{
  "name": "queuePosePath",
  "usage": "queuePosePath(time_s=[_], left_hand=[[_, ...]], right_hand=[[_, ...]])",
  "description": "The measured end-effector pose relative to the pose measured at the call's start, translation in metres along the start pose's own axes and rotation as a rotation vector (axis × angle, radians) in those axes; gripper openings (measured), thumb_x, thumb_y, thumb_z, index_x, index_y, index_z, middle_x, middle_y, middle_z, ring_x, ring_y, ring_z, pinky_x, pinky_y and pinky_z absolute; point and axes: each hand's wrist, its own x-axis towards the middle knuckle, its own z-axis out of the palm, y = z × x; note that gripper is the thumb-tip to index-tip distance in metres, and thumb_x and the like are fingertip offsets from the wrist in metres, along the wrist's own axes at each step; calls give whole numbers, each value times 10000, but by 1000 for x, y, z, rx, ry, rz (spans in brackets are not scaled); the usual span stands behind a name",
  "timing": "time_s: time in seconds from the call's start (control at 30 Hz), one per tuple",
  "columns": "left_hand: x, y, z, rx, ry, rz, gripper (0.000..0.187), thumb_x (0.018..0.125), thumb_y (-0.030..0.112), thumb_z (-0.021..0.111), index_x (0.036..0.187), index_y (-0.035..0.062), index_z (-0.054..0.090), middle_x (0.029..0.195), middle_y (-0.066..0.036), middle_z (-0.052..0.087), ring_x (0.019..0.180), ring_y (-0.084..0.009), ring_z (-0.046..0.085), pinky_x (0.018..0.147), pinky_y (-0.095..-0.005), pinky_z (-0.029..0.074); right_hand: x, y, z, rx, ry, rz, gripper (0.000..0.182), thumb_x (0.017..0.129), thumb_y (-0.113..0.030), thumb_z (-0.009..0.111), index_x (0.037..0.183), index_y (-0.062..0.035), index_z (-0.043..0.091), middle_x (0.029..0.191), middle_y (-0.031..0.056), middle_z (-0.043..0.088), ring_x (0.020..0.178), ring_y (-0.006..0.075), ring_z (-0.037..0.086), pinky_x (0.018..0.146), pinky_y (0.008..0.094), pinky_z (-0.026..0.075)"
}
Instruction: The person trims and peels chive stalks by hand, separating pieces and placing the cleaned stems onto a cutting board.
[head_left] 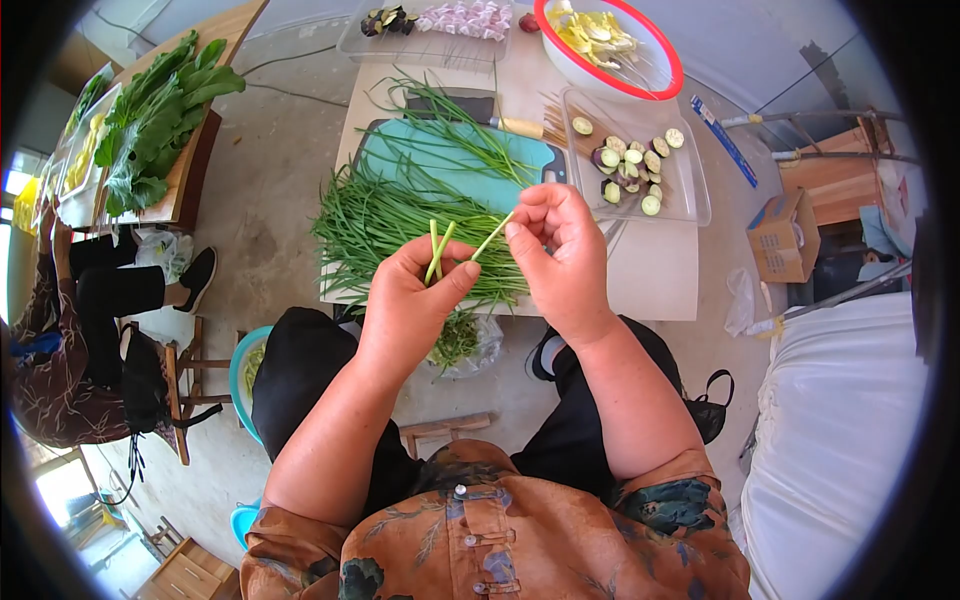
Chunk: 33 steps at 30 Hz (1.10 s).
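My left hand (420,300) is closed around a few green stalks (436,252), whose pale cut ends stick up between thumb and fingers. One more stalk (492,237) slants from the left fingertips to the right ones. My right hand (560,255) pinches the upper end of that stalk between thumb and forefinger. Beneath and behind both hands, a wide heap of long green stalks (400,225) covers the front of the low table (655,275). More stalks lie across a teal cutting board (390,150), with a dark-bladed knife (520,127) behind it.
Sliced eggplant (627,165) fills part of a clear tray (695,190). Behind are a red-rimmed bowl (672,75) of yellow leaves and another clear tray (425,50). Below the table sits a bag of green scraps (455,340). Another person (75,350) sits at the left.
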Motion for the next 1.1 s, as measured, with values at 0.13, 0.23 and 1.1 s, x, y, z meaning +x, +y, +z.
queuePosePath(time_s=[0.13, 0.23, 1.1], left_hand=[[-1, 3, 0, -14, -17, -25, 135, 909, 82, 706, 1019, 32, 646, 828, 46, 602, 730, -30, 509, 646, -199, 411], [-1, 4, 0, -18, -21, -28, 129, 914, 85, 700, 1017, 32, 643, 838, 43, 605, 739, -30, 512, 654, -200, 411], [0, 5, -3, -86, -163, -57, 104, 932, 124, 681, 965, 36, 635, 810, 45, 586, 741, -46, 509, 682, -216, 411]], right_hand=[[2, 0, -3, 75, 56, -8, 232, 899, 22, 618, 1107, -28, 529, 882, 14, 607, 729, 51, 555, 663, 211, 468], [2, -2, -6, 133, 58, -22, 201, 908, 45, 573, 1087, -34, 527, 873, 5, 562, 712, 41, 507, 643, 200, 437], [1, -6, -7, 108, -273, 270, 133, 931, -113, 684, 907, 15, 654, 772, -20, 640, 685, 27, 526, 611, 210, 447]])
